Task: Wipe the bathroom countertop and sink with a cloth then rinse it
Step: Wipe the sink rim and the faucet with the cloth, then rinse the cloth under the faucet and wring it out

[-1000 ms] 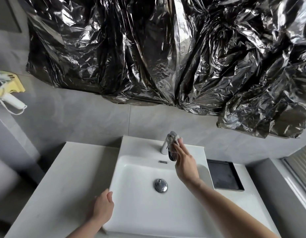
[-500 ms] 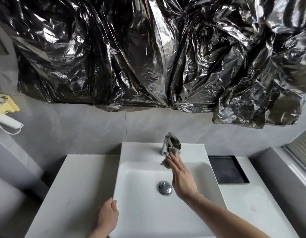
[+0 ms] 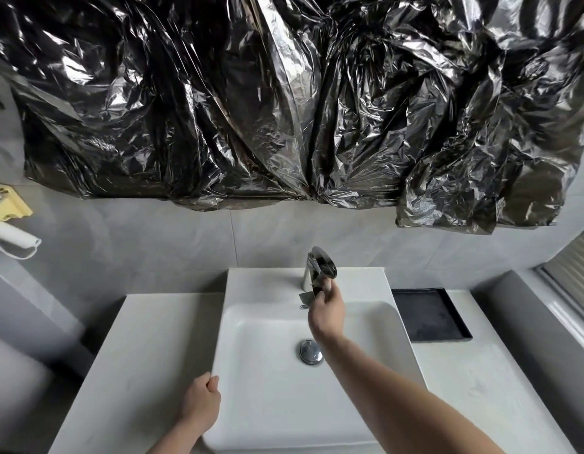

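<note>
R hand (image 3: pixel 326 311) fingers pinch the cloth (image 3: pixel 306 298) vs faucet (image 3: pixel 318 270) base to scrub it; L hand (image 3: pixel 201 399), fingers curled, braces on sink (image 3: pixel 248 417) rim.

White sink (image 3: pixel 271 404) & countertop (image 3: pixel 143 348); chrome faucet (image 3: pixel 318 270) & drain plug (image 3: pixel 309 351); grey cloth (image 3: pixel 305 298); black tray (image 3: pixel 430 314); pale grey wall tiles (image 3: pixel 153 244); glossy black crinkled plastic sheeting (image 3: pixel 284 99) w/ silvery highlights; yellow item (image 3: pixel 14 204) at left edge.

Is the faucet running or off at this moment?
Off. No water falls from the faucet spout into the sink; the right hand holds the cloth against it.
</note>
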A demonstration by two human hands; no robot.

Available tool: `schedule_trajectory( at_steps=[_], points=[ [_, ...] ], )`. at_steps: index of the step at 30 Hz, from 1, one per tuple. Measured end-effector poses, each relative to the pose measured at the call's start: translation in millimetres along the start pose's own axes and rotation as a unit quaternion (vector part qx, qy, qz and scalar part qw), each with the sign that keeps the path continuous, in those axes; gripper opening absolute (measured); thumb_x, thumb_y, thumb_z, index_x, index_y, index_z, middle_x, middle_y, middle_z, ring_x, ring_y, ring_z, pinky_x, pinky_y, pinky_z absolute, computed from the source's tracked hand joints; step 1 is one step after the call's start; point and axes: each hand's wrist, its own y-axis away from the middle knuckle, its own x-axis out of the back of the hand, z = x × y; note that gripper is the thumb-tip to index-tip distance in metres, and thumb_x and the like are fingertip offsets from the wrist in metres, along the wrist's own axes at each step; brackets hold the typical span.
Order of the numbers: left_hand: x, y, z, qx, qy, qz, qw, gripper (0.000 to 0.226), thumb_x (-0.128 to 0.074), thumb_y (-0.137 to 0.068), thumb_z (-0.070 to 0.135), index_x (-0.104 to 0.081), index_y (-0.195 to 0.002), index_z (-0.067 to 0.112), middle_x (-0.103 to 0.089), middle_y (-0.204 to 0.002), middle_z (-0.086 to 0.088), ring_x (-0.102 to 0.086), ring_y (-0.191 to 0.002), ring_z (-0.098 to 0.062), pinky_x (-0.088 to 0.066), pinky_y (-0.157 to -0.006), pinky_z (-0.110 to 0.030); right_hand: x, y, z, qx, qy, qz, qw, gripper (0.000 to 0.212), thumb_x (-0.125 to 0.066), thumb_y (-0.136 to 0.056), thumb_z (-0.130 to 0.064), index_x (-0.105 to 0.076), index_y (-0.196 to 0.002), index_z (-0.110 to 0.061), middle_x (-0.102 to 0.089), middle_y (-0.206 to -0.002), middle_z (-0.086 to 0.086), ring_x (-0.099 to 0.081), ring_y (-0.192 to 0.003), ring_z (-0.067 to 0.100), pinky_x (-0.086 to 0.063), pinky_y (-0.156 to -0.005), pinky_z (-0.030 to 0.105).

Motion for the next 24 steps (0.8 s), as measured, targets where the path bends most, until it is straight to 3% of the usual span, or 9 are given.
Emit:
schedule_trajectory(
  at_steps=[3,7,9,11,13,17,19,22,24],
  points=[
    [1,3,2,-0.003,0.004,0.0,1.0,0.029,-0.047,-0.101,0.015,-0.058,-0.078,0.001,-0.063,-0.073,-0.01,-0.059,-0.077,-0.036,-0.039,-0.064,-0.037,3,-2,-16,-0.134,-0.198,-0.018,0.971,0.028,-0.044,-0.095,-0.005,-0.065,-0.114,-0.009,-0.075,-0.083,0.01,-0.074,-0.074,0.025,-0.058,-0.091,0.039],
    [2,6,7,0.0,-0.001,0.006,1.0,0.035,-0.047,-0.101,0.012,-0.046,-0.066,0.01,-0.053,-0.064,-0.008,-0.049,-0.068,-0.033,-0.031,-0.059,-0.038,17,2,-34,-0.24,-0.257,-0.034,0.936,0.031,-0.043,-0.106,-0.004,-0.063,-0.12,-0.023,-0.078,-0.068,0.007,-0.078,-0.069,0.02,-0.059,-0.083,0.027],
    [3,8,9,0.001,-0.003,0.006,1.0,0.037,-0.047,-0.102,0.012,-0.043,-0.065,0.011,-0.051,-0.065,-0.008,-0.048,-0.07,-0.033,-0.031,-0.062,-0.038,21,10,-40,-0.253,-0.281,-0.047,0.925,0.046,-0.041,-0.1,0.009,-0.058,-0.128,-0.023,-0.079,-0.081,0.008,-0.077,-0.074,0.022,-0.06,-0.081,0.026],
    [5,9,11,-0.001,-0.014,0.002,1.0,0.038,-0.046,-0.102,0.009,-0.04,-0.064,0.012,-0.048,-0.066,-0.007,-0.047,-0.073,-0.033,-0.03,-0.064,-0.038,22,20,-43,-0.265,-0.315,-0.06,0.909,0.061,-0.033,-0.096,0.018,-0.047,-0.141,-0.021,-0.076,-0.109,0.018,-0.078,-0.074,0.027,-0.063,-0.067,0.028],
    [7,9,9,-0.004,-0.032,-0.014,0.999,0.035,-0.046,-0.101,0.008,-0.043,-0.067,0.012,-0.053,-0.071,-0.008,-0.052,-0.078,-0.034,-0.032,-0.065,-0.036,25,30,-42,-0.265,-0.363,-0.075,0.89,0.063,-0.018,-0.096,0.018,-0.04,-0.144,-0.017,-0.07,-0.12,0.023,-0.078,-0.071,0.032,-0.062,-0.056,0.028],
    [18,13,9,-0.01,-0.065,-0.05,0.997,0.015,-0.047,-0.097,0.008,-0.062,-0.093,0.009,-0.072,-0.103,-0.012,-0.06,-0.09,-0.03,-0.046,-0.073,-0.031,51,53,-35,-0.253,-0.345,-0.163,0.889,0.041,-0.02,-0.101,0.011,-0.045,-0.114,-0.019,-0.074,-0.11,0.014,-0.075,-0.074,0.035,-0.06,-0.059,0.024],
    [24,20,12,-0.014,-0.088,-0.076,0.993,0.023,-0.045,-0.093,0.008,-0.063,-0.109,0.01,-0.069,-0.118,-0.008,-0.062,-0.104,-0.029,-0.05,-0.085,-0.03,73,61,-31,-0.227,-0.284,-0.226,0.904,0.026,-0.027,-0.109,-0.004,-0.045,-0.108,-0.022,-0.07,-0.112,0.008,-0.066,-0.085,0.033,-0.058,-0.063,0.023],
    [23,35,15,-0.013,-0.12,-0.104,0.987,0.054,-0.042,-0.095,0.014,-0.039,-0.149,0.01,-0.048,-0.152,-0.006,-0.044,-0.139,-0.029,-0.039,-0.11,-0.032,105,70,-28,-0.193,-0.22,-0.274,0.916,0.011,-0.037,-0.111,-0.02,-0.044,-0.102,-0.02,-0.054,-0.102,0.007,-0.049,-0.084,0.029,-0.053,-0.062,0.024],
    [20,46,21,-0.022,-0.112,-0.114,0.987,0.068,-0.043,-0.095,0.015,-0.019,-0.158,0.009,-0.028,-0.163,-0.008,-0.029,-0.149,-0.03,-0.03,-0.118,-0.034,123,75,-23,-0.186,-0.167,-0.254,0.934,0.023,-0.034,-0.111,-0.012,-0.057,-0.111,-0.009,-0.069,-0.113,0.008,-0.066,-0.097,0.04,-0.062,-0.076,0.031]
  ],
)
